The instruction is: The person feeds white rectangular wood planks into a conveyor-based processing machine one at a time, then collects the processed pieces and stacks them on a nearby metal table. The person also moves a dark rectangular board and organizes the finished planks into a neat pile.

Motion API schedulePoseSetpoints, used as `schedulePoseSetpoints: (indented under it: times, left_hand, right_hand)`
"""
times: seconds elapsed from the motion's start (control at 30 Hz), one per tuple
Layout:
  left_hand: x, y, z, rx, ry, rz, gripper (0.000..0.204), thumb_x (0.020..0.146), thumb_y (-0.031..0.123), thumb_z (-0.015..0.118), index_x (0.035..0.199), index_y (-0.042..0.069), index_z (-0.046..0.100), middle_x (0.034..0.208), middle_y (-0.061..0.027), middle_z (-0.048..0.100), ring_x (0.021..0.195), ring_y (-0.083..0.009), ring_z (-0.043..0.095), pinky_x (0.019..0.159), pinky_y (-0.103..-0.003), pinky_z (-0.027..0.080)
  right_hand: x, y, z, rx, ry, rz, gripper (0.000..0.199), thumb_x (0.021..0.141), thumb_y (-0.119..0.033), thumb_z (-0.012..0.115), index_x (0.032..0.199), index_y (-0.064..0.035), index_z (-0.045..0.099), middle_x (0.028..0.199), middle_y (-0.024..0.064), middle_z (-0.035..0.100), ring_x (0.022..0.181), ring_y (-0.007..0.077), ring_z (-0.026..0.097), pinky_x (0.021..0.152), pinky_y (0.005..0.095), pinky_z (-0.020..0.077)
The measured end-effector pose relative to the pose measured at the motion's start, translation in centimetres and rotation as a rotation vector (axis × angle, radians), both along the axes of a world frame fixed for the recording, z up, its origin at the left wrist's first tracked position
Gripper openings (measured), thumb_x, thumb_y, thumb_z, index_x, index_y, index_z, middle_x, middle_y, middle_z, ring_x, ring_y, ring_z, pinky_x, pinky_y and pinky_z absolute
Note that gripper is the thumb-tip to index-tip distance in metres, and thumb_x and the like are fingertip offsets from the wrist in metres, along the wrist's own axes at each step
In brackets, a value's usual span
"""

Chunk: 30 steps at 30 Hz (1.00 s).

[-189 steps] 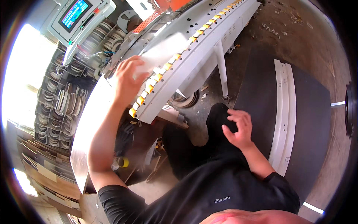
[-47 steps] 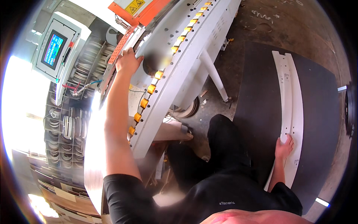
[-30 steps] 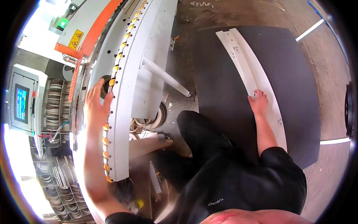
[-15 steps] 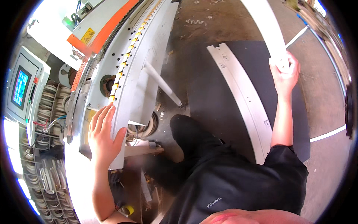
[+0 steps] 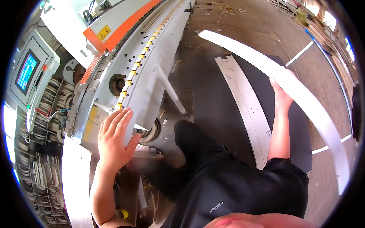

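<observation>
Okay, so from where I'm standing, the right hand [image 5: 282,97] has a firm grip on a long white strip [image 5: 306,99], thumb showing, fingers mostly hidden behind it, and it's held up over the dark board [image 5: 213,95]. More white stock [image 5: 247,108] lies flat on that board, maybe one piece or two, can't tell. Left hand [image 5: 116,138] is empty, fingers stretched out and thumb apart, right by the near end of the machine's yellow rollers [image 5: 123,94]. Whether it's touching anything there, no clue. A lit screen [image 5: 27,74] sits off left.
</observation>
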<state>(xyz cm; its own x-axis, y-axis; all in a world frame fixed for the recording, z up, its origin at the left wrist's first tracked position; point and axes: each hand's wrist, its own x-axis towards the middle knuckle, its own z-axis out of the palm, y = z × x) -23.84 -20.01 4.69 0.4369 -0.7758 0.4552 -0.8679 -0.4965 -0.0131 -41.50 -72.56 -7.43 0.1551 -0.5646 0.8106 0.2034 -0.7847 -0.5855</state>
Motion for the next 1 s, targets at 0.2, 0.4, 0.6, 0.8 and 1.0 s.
schedulePoseSetpoints:
  times: [0.2,0.4,0.6,0.8,1.0]
  left_hand:
    - [-1.5,-3.9,1.5,-0.021,-0.049,-0.174,0.059,0.082,0.016,0.084,0.137,0.001,0.067,0.143,-0.015,0.069,0.133,-0.0377,0.064,0.111,-0.049,0.051]
    - [-4.9,-9.5,3.3,-0.024,-0.186,-0.361,0.06,0.074,0.025,0.089,0.128,0.01,0.069,0.153,-0.0114,0.063,0.141,-0.0368,0.057,0.118,-0.053,0.047]
    - [-5.4,-7.4,1.5,-0.031,-0.151,-0.378,0.048,0.078,0.028,0.086,0.117,0.011,0.064,0.137,-0.0168,0.067,0.12,-0.0364,0.068,0.099,-0.048,0.057]
    - [-4.1,1.6,0.3,-0.021,-0.069,0.03,0.06,0.068,0.017,0.094,0.122,0.012,0.069,0.14,-0.0113,0.067,0.125,-0.037,0.066,0.102,-0.048,0.055]
    - [-2.0,13.2,-0.8,-0.145,0.101,0.479,0.054,0.077,0.001,0.088,0.128,0.006,0.071,0.139,-0.0166,0.069,0.126,-0.0384,0.066,0.105,-0.046,0.056]
  right_hand:
    - [2.1,5.7,-2.5,-0.082,-0.028,0.253,0.075,0.092,-0.029,0.089,0.15,-0.0002,0.053,0.149,0.0154,0.054,0.142,0.0326,0.055,0.12,0.0498,0.0422]
    - [4.1,15.9,-2.4,0.014,-0.112,0.92,0.091,0.08,-0.022,0.1,0.151,-0.0089,0.045,0.145,0.0128,0.054,0.14,0.0298,0.057,0.112,0.0439,0.0528]
    - [6.1,22.6,-0.6,0.23,-0.084,1.418,0.083,0.078,-0.012,0.1,0.148,-0.0072,0.055,0.15,0.0096,0.055,0.14,0.0306,0.058,0.111,0.0406,0.0559]
    - [8.4,22.6,-3.9,0.128,0.394,1.186,0.076,0.085,-0.014,0.094,0.148,-0.0048,0.053,0.146,0.0123,0.06,0.139,0.0255,0.06,0.117,0.0431,0.0476]
    - [8.1,22.2,-8.7,0.318,0.518,1.063,0.058,0.088,-0.021,0.091,0.135,-0.0052,0.06,0.126,0.0097,0.077,0.116,0.0201,0.073,0.104,0.0366,0.055]
